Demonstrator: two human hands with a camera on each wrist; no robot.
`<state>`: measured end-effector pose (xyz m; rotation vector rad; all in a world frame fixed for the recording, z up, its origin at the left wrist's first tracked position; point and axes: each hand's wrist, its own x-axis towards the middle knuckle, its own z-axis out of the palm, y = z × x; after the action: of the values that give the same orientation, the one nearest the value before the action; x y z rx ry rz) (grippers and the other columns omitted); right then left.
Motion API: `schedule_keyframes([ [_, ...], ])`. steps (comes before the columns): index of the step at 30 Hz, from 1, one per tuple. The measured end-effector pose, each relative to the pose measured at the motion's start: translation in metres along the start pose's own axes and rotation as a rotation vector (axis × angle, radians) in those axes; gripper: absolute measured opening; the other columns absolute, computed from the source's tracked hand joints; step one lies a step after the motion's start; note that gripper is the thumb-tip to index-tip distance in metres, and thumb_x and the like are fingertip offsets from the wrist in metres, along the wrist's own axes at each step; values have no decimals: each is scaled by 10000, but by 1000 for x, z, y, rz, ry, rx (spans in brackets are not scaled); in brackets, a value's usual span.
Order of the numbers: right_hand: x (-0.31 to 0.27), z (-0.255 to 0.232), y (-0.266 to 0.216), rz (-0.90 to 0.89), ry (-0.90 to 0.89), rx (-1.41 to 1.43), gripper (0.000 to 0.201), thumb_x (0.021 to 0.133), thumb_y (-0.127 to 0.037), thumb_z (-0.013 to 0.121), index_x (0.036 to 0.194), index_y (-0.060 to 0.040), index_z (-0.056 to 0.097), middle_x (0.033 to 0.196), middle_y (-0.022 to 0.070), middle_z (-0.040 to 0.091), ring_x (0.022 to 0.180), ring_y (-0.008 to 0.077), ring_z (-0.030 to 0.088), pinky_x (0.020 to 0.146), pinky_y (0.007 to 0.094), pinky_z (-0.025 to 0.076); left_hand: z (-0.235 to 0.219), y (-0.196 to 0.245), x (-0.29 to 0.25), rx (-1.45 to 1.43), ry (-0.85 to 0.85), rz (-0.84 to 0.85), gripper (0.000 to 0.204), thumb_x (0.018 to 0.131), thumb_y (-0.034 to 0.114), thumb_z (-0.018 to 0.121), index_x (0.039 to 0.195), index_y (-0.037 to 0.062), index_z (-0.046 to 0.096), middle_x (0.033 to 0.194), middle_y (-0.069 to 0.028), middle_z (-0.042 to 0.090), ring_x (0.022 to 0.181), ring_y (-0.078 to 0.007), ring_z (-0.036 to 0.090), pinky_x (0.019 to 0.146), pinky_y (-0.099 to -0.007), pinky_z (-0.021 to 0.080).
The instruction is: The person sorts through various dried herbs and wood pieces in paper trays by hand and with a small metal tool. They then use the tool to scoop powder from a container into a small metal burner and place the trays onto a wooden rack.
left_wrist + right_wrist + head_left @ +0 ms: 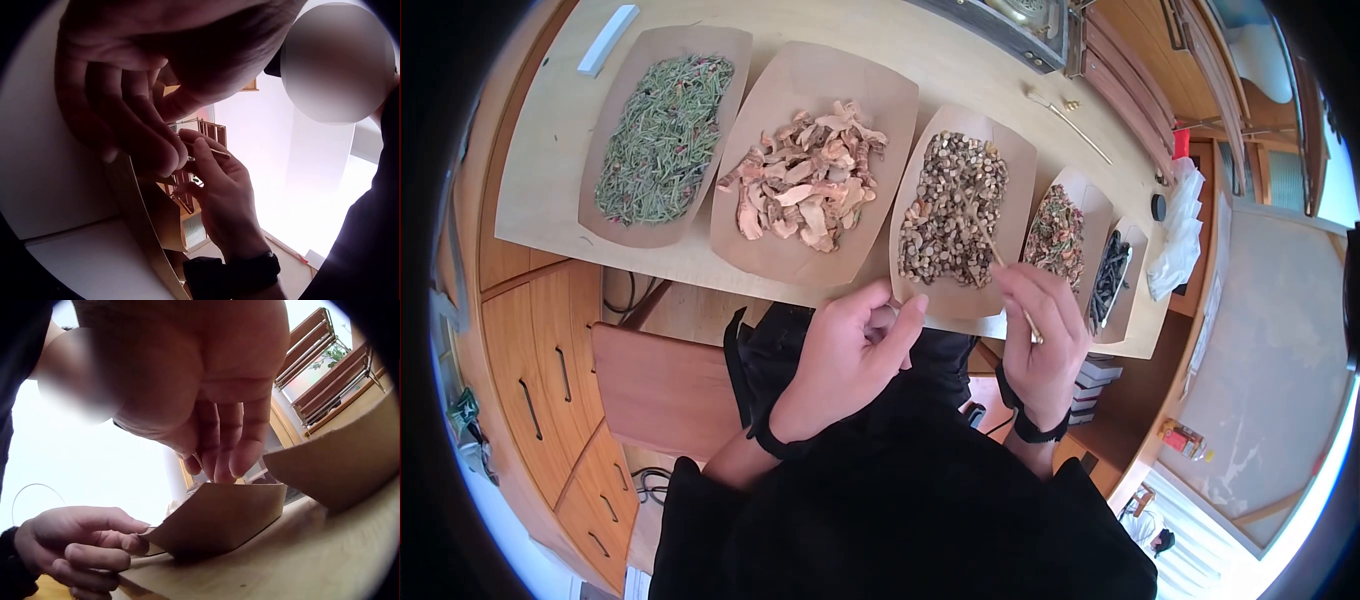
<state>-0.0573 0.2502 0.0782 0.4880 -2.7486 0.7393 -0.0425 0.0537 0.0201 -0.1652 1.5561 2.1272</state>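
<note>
My right hand (1048, 318) pinches a thin brass-coloured rod (1003, 262), its far end among the small brown and grey chopped pieces (948, 222) in the middle paper tray (1012, 160). At that tray's front left corner is my left hand (847, 335), thumb and forefinger tips closed about the lip; the right wrist view shows these fingers (103, 556) right at the corner of the tray (215, 522). From the left wrist, my right hand (222, 194) appears beyond the left hand's curled fingers (140, 119), the rod between finger and thumb.
To the left stand trays of pale brown slices (815, 185) and green needle-like leaves (665, 140). Narrower trays of mixed petals (1055, 235) and dark sticks (1110, 275) are on the right. Behind them lie another brass tool (1080, 130) and a white plastic bag (1185, 230).
</note>
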Motion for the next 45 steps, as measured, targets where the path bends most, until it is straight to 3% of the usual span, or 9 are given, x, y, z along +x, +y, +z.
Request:
schedule_keyframes([
  [5, -15, -19, -13, -45, -102, -17, 372, 757, 70, 744, 1108, -50, 723, 1027, 107, 705, 831, 265, 685, 679, 342, 553, -1, 0, 0, 26, -1, -33, 233, 1031, 203, 614, 1015, -29, 628, 696, -27, 644, 555, -68, 614, 493, -204, 473],
  [11, -24, -37, -27, -80, -96, 100, 423, 678, 66, 772, 1085, -36, 722, 962, 96, 714, 804, 236, 687, 646, 329, 549, -1, 0, 0, 39, -1, -16, 234, 1030, 206, 617, 1013, -27, 629, 694, -25, 647, 554, -66, 612, 494, -201, 472],
  [17, -20, -19, -21, -61, -141, 98, 384, 735, 73, 754, 1099, -45, 720, 1004, 111, 701, 817, 260, 692, 656, 334, 549, -3, -3, 0, 16, -19, -27, 220, 1029, 204, 619, 1018, -15, 635, 675, -16, 643, 553, -60, 610, 502, -197, 467],
  [23, -15, -17, -14, 4, 50, 49, 290, 828, 93, 682, 1088, -30, 712, 1005, 145, 709, 857, 295, 699, 733, 335, 554, -4, -3, 0, 30, -30, -14, 213, 1028, 193, 618, 993, -16, 631, 671, -12, 642, 563, -58, 609, 509, -206, 467],
  [27, -10, -14, -16, 46, 9, 21, 249, 849, 87, 670, 1067, -25, 714, 999, 147, 713, 860, 291, 704, 748, 328, 555, -3, -4, 0, 20, -36, -9, 220, 1026, 195, 622, 965, -17, 622, 675, -9, 636, 573, -58, 606, 519, -209, 470],
  [35, -1, -11, -34, 36, 107, 98, 205, 875, 45, 648, 1058, -21, 716, 983, 156, 718, 831, 280, 699, 729, 328, 551, -19, -2, -11, 149, -90, 82, 180, 1018, 152, 625, 952, -15, 625, 708, -9, 638, 586, -59, 607, 546, -210, 483],
  [38, 9, -5, -44, -18, 108, 181, 229, 849, 54, 677, 1063, -17, 721, 984, 159, 718, 825, 278, 698, 719, 328, 550, -31, 4, -23, -55, 9, 55, 161, 1034, 127, 587, 980, -20, 622, 664, -32, 622, 608, -87, 625, 559, -215, 489],
  [41, 22, 4, -55, -111, 85, 212, 267, 803, 49, 725, 1061, -19, 729, 1001, 145, 713, 816, 270, 695, 686, 331, 549, -47, 7, -28, -232, 159, 43, 344, 1071, 285, 535, 974, -33, 619, 615, -64, 629, 545, -109, 629, 508, -232, 505],
  [45, 31, 19, -59, -182, -56, 295, 324, 772, 37, 748, 1087, -33, 731, 1004, 115, 698, 811, 266, 690, 684, 348, 552, -57, 16, -24, -160, 230, -31, 404, 1081, 322, 502, 977, -53, 613, 575, -97, 626, 499, -135, 624, 500, -249, 522],
])
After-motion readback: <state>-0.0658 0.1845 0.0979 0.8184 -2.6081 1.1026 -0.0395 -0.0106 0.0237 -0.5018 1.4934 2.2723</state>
